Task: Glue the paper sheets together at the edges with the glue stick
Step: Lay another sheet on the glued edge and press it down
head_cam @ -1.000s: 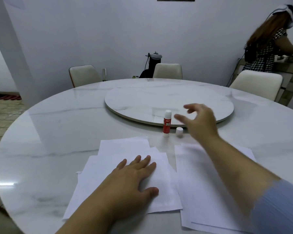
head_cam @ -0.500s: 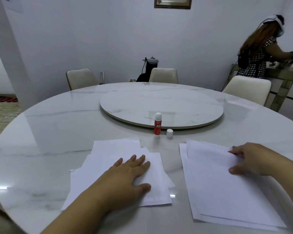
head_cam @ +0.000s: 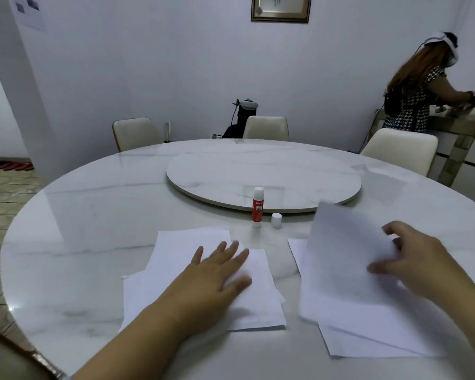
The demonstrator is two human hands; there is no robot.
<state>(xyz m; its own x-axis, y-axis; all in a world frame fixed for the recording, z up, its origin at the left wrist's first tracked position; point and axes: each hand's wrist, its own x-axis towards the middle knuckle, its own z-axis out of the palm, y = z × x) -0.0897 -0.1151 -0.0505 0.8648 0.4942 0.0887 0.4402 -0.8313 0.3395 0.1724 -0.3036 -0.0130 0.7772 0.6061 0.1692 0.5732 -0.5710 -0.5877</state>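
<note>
My right hand, reaching toward the glue a second ago, now pinches a sheet lifted off the right stack on the surface; my left hand stays spread flat on the left sheets, so I judge joining comes next. The uncapped red tube beyond reads "GLUE STICK", its cap beside it.

Two bare forearms enter from the bottom of the frame, the left hand at lower centre and the right hand at lower right. Neither wrist shows a sleeve, watch or ring. At the bottom left corner sits a blurred dark edge with a pale trim, too unclear to identify.
</note>
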